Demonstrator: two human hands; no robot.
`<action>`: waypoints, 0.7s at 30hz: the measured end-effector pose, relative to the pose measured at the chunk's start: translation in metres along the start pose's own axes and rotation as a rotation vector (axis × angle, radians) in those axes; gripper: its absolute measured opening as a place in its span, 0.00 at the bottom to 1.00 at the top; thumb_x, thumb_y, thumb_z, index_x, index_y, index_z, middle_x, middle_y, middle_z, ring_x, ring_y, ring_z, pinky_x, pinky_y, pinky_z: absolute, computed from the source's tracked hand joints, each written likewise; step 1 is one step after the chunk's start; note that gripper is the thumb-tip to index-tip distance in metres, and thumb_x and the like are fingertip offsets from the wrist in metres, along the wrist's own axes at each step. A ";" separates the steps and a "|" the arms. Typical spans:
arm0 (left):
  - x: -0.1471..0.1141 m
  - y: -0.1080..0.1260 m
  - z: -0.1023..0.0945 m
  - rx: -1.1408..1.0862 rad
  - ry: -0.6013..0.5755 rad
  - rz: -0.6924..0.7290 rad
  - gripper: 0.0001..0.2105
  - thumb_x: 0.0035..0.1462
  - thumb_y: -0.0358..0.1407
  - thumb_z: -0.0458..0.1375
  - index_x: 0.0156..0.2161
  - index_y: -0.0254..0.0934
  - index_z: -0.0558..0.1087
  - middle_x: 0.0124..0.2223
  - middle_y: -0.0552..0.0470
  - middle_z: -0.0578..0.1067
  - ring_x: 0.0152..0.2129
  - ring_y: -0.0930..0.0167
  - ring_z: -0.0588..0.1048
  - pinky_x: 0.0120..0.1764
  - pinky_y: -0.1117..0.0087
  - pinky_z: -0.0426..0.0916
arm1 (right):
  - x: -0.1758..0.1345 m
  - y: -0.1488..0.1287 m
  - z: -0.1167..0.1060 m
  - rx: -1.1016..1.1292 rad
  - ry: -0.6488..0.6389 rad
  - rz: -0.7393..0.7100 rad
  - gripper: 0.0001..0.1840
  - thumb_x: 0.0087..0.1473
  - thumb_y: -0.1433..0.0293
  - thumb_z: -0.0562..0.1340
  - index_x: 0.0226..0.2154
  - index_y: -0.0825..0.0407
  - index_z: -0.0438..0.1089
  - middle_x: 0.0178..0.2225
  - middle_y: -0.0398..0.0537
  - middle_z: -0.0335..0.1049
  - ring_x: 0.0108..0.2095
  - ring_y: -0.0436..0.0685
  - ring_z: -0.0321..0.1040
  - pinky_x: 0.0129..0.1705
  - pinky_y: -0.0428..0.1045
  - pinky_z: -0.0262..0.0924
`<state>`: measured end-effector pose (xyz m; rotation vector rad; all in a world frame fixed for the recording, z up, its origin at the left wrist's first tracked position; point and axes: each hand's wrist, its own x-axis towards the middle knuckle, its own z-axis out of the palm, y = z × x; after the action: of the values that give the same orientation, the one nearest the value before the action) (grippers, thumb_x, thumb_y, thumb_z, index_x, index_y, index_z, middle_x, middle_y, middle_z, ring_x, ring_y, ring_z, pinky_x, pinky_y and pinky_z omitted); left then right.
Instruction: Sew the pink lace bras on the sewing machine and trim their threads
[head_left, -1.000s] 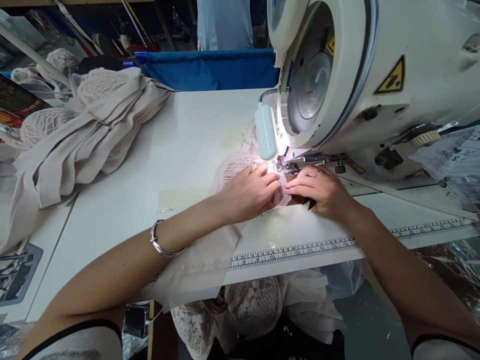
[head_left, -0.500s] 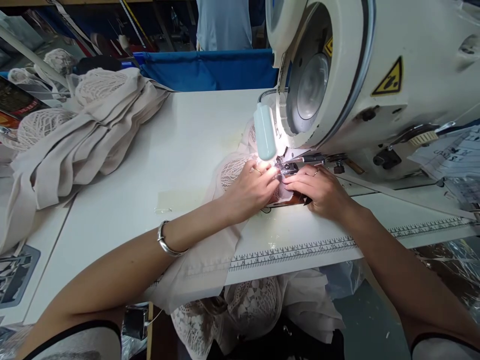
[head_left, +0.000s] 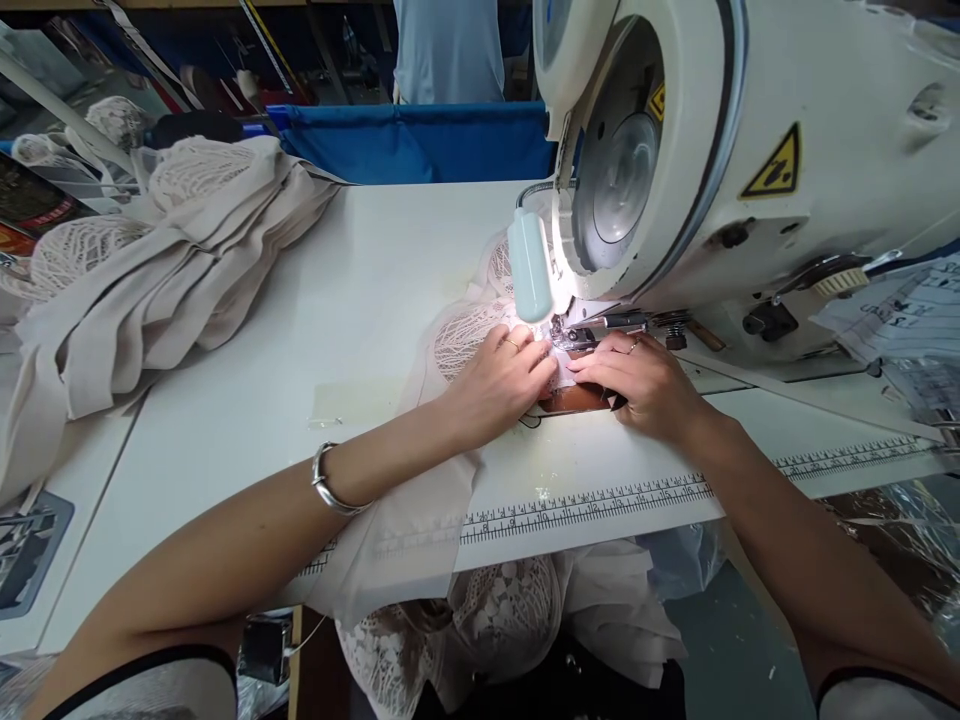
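Note:
A pale pink lace bra piece lies under the needle area of a white sewing machine, with sheer fabric trailing over the table's front edge. My left hand presses and pinches the piece just left of the presser foot, fingers curled together. On the other side of the foot, my right hand has its fingers closed at the fabric's right edge; its fingertips partly cover the cloth. A small lamp lights the spot. The seam itself is hidden by fingers and glare.
A heap of similar lace pieces lies at the left. More lace bras rest on my lap below the table edge. A ruler strip runs along the front. Behind the table hangs blue cloth, with a person beyond it.
The fabric by the presser foot has moved away from me, baring more of the brownish plate in front. Both hands keep nearly the same place, the left a touch lower.

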<state>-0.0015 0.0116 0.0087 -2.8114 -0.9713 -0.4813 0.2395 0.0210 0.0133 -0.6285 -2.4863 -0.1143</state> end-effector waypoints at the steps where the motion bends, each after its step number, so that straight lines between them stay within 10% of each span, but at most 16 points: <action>1: 0.000 0.001 -0.001 -0.020 -0.016 0.036 0.16 0.71 0.27 0.44 0.47 0.35 0.75 0.47 0.43 0.79 0.45 0.62 0.72 0.46 0.59 0.62 | 0.000 0.000 0.000 -0.001 0.000 0.004 0.14 0.59 0.81 0.58 0.41 0.51 0.74 0.41 0.48 0.82 0.40 0.58 0.73 0.38 0.54 0.68; 9: 0.000 0.009 -0.003 -0.042 -0.117 0.057 0.16 0.69 0.25 0.46 0.53 0.30 0.73 0.44 0.42 0.77 0.40 0.63 0.72 0.44 0.62 0.64 | 0.000 -0.003 -0.002 -0.026 -0.043 0.061 0.15 0.59 0.81 0.58 0.33 0.46 0.74 0.31 0.41 0.80 0.34 0.55 0.70 0.39 0.54 0.63; 21: 0.002 -0.013 -0.001 -0.146 -0.119 -0.040 0.17 0.70 0.25 0.46 0.53 0.37 0.74 0.48 0.44 0.77 0.46 0.63 0.72 0.53 0.57 0.60 | -0.007 0.005 0.001 0.058 -0.078 0.133 0.28 0.43 0.88 0.52 0.40 0.49 0.75 0.48 0.46 0.81 0.45 0.60 0.73 0.42 0.55 0.69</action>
<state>-0.0081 0.0223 0.0109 -2.9854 -1.0581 -0.4094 0.2464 0.0233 0.0082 -0.7851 -2.5033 0.0339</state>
